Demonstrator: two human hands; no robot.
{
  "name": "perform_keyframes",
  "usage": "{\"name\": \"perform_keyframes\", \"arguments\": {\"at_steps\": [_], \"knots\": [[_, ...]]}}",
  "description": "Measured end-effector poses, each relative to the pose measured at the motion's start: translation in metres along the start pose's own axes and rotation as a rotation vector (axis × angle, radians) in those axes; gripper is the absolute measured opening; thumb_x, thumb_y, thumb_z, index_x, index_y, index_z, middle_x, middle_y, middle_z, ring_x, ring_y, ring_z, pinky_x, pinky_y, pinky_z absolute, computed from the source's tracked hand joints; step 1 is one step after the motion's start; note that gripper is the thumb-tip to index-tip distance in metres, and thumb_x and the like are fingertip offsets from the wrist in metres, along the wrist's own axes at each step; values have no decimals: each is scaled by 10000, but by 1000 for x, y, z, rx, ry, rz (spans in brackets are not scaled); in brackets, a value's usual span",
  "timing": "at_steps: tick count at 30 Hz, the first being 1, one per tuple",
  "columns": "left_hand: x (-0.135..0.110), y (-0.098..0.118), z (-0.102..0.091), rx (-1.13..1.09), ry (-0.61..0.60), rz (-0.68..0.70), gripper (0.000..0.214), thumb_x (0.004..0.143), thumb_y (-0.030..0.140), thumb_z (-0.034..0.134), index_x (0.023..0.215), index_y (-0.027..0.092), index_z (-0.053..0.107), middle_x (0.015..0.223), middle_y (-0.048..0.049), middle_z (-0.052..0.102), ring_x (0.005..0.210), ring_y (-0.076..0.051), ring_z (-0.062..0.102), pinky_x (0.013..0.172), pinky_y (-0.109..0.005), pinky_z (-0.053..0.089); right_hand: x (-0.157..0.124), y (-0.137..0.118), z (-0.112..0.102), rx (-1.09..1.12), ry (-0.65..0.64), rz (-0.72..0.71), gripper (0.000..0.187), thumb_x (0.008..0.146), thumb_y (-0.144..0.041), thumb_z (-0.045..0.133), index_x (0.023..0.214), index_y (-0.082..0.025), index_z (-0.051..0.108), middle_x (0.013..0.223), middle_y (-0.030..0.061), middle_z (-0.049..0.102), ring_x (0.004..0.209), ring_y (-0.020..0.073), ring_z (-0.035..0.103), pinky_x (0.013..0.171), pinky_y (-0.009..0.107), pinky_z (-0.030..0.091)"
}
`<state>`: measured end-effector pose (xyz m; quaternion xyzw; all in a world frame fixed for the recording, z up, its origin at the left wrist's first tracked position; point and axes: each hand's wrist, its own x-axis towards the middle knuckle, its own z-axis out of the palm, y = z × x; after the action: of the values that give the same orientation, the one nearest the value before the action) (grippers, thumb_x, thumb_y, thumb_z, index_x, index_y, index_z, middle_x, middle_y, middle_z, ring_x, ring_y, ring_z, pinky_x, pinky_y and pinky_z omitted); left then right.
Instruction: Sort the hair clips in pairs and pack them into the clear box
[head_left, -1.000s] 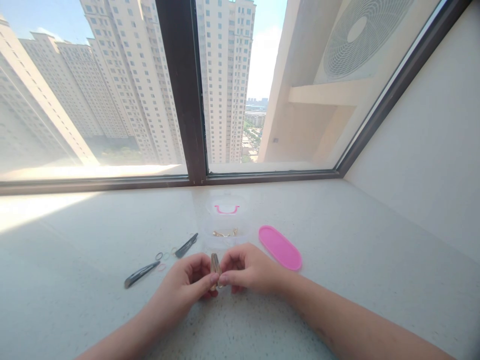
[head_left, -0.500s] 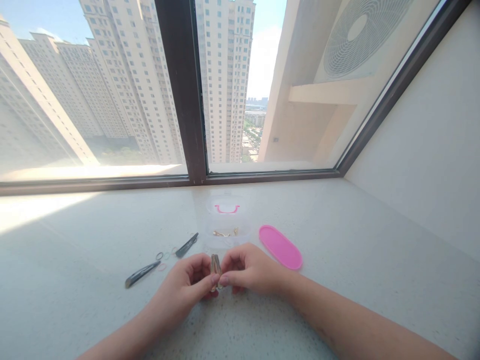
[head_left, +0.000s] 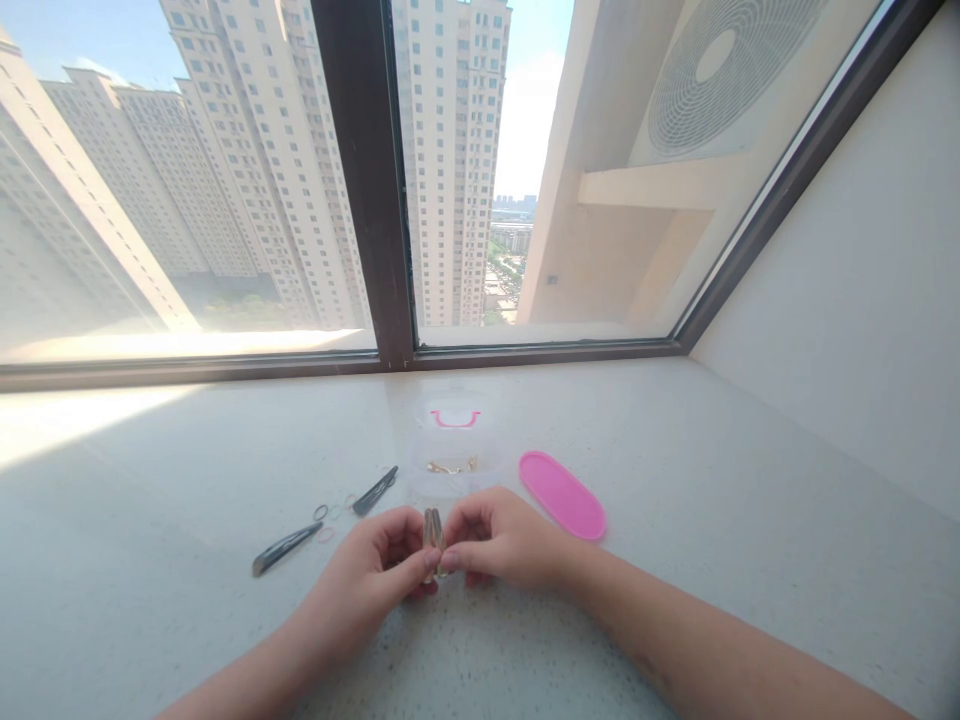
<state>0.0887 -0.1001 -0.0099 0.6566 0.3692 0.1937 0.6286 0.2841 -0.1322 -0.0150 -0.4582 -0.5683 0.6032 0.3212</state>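
My left hand [head_left: 391,556] pinches a slim gold-brown hair clip [head_left: 428,527] between thumb and fingers. Close beside it, my right hand [head_left: 491,540] is closed on a second hair clip [head_left: 437,525] of the same look. Both clips stand upright, side by side, their lower ends covered by my thumbs. Just beyond my fingers sits a clear plastic box [head_left: 491,455] with its lid [head_left: 420,408] raised at the back, bearing a pink handle [head_left: 456,424]. Small gold pieces [head_left: 450,468] lie inside, too small to name.
A pink oval tray [head_left: 561,495] lies right of the box. On the left are two dark hair clips [head_left: 286,548] [head_left: 375,491] and several small hair ties [head_left: 321,512]. Behind the pale speckled sill [head_left: 187,450] runs a brown window frame [head_left: 394,345]; a white wall [head_left: 840,320] borders the right.
Both hands keep their grip on the two clips, which have barely tilted. The whole view has shifted very slightly; nothing else has visibly moved.
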Motion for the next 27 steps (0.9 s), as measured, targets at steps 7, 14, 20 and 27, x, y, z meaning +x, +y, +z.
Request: {"name": "perform_keyframes", "arguments": {"at_steps": [7, 14, 20, 27], "knots": [[1, -2, 0, -17, 2, 3, 252, 800, 404, 651, 763, 174, 556, 696, 6, 595, 669, -170, 606, 626, -277, 474, -1, -1, 1, 11, 4, 2, 113, 741, -225, 708, 767, -136, 643, 658, -10, 622, 525, 77, 579, 475, 160, 420], [1, -2, 0, -8, 1, -1, 267, 795, 418, 655, 762, 170, 561, 730, -15, 620, 681, -177, 609, 632, -287, 482, 0, 0, 0, -1, 7, 5, 128, 748, -243, 702, 777, -137, 636, 678, -4, 632, 530, 81, 587, 472, 161, 416], [-1, -1, 0, -3, 7, 4, 265, 802, 416, 652, 770, 168, 563, 716, -6, 613, 680, -176, 611, 627, -281, 477, 0, 1, 0, -4, 2, 1, 137, 752, -256, 699, 784, -138, 635, 713, 10, 647, 536, 86, 589, 482, 174, 425], [-1, 2, 1, 1, 12, -11, 259, 795, 411, 656, 758, 172, 563, 717, -12, 628, 677, -180, 615, 624, -282, 476, 0, 2, 0, -8, -4, -10, 156, 755, -273, 707, 788, -140, 632, 705, 7, 639, 543, 87, 588, 489, 174, 423]]}}
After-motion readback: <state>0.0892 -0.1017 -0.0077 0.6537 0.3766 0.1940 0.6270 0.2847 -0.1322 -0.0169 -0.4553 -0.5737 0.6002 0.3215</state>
